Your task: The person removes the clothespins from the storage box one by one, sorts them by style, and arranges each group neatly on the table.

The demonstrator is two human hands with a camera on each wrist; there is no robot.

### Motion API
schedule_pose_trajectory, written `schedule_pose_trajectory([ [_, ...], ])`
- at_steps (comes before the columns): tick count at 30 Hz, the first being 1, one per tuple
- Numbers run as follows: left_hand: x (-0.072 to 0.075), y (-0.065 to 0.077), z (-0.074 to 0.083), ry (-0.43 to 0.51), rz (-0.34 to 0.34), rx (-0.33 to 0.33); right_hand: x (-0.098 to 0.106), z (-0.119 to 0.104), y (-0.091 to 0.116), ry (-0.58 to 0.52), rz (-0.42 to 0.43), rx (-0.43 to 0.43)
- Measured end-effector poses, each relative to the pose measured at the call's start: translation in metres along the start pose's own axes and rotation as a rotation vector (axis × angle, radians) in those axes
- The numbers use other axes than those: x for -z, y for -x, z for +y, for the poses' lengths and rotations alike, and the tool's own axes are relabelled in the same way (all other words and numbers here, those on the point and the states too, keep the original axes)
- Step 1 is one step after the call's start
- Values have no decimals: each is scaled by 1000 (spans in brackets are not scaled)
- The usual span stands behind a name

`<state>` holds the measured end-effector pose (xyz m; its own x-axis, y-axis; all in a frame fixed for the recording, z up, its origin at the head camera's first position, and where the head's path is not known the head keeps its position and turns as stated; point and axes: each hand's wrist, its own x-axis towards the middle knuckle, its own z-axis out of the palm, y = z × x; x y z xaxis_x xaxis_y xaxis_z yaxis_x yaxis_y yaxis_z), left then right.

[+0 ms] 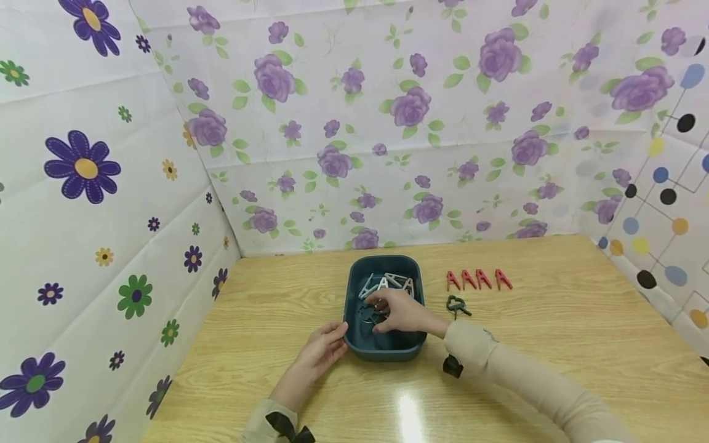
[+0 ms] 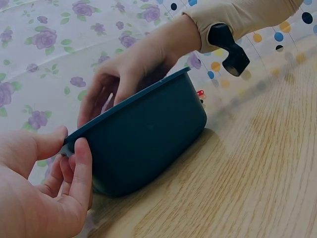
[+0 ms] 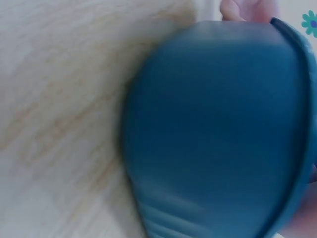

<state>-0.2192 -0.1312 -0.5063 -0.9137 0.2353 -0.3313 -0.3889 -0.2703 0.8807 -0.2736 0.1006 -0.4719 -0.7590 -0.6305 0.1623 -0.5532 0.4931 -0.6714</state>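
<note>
A dark teal plastic bin stands on the table. My left hand pinches the bin's left rim between thumb and fingers, as the left wrist view shows. My right hand reaches down inside the bin, thumb and fingertips apart, over dark green clips. The fingertips are partly hidden by the bin wall in the left wrist view. White clothespins lie at the bin's far end. The right wrist view is blurred and filled mostly by the bin's outer wall.
Right of the bin, several red clothespins lie in a row on the wooden table. A dark green clip lies below them. Flowered cloth hangs behind the table, with patterned sheets at both sides.
</note>
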Motion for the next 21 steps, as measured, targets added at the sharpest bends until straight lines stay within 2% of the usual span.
schedule_pose_trajectory([
  [10, -2, 1, 1, -3, -3, -6, 21, 0, 7, 9, 62, 49],
  [17, -1, 3, 2, 1, -21, -6, 36, 5, 18, -80, 101, -5],
  [21, -2, 3, 2, 3, -9, 2, 44, 10, 27, -102, 134, -43],
])
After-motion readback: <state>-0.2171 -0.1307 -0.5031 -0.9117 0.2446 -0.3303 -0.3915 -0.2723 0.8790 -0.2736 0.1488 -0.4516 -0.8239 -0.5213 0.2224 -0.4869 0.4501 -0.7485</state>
